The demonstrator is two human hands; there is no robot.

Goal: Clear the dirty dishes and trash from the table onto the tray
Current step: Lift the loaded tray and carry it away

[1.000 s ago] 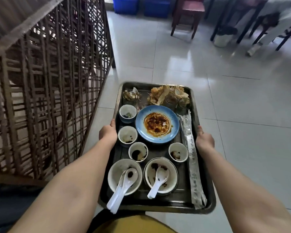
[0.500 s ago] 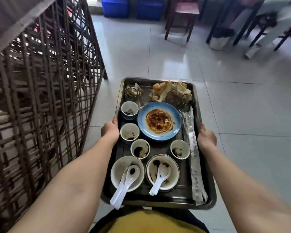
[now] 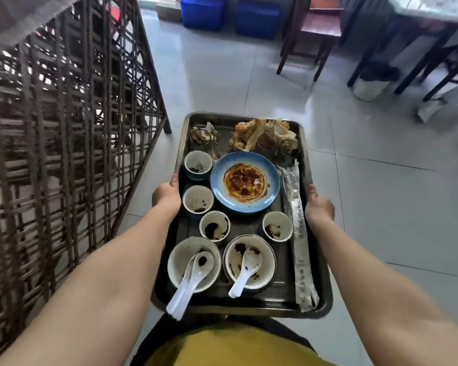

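Nearest the camera is a yellow garment point(image 3: 238, 347) at the person's waist. Just above it a dark metal rectangular tray point(image 3: 249, 310) is held level over the grey tiled floor point(image 3: 381, 207).

The left hand point(image 3: 167, 198) grasps the tray's left rim and the right hand point(image 3: 319, 207) its right rim. Each thumb lies on top of the rim, and the fingers are tucked underneath, out of sight.

The dirty dishes and trash all sit on the tray:
- **Near end:** two sauce-stained white round bowls stand side by side. The left bowl point(image 3: 181, 260) holds a white soup spoon point(image 3: 188, 283) whose handle pokes over the near rim. The right bowl point(image 3: 265, 273) holds another white spoon point(image 3: 245, 273).
- **Middle:** behind the bowls are small stained white cups point(image 3: 214, 225), three in a line up the left side and one to the right.
- **Right edge:** a long clear plastic chopstick wrapper point(image 3: 299, 233) lies lengthwise.
- **Beyond the cups:** a round blue plate point(image 3: 217, 180) is smeared with orange-red sauce.
- **Far end:** small glass cups point(image 3: 200, 134) stand beside crumpled orange-stained tissue point(image 3: 262, 130).

A brown wooden lattice screen point(image 3: 64, 128) stands to the left. Farther off are a dark wooden chair point(image 3: 320, 30), a pale waste bin point(image 3: 370, 85) and two blue plastic crates point(image 3: 202, 11).
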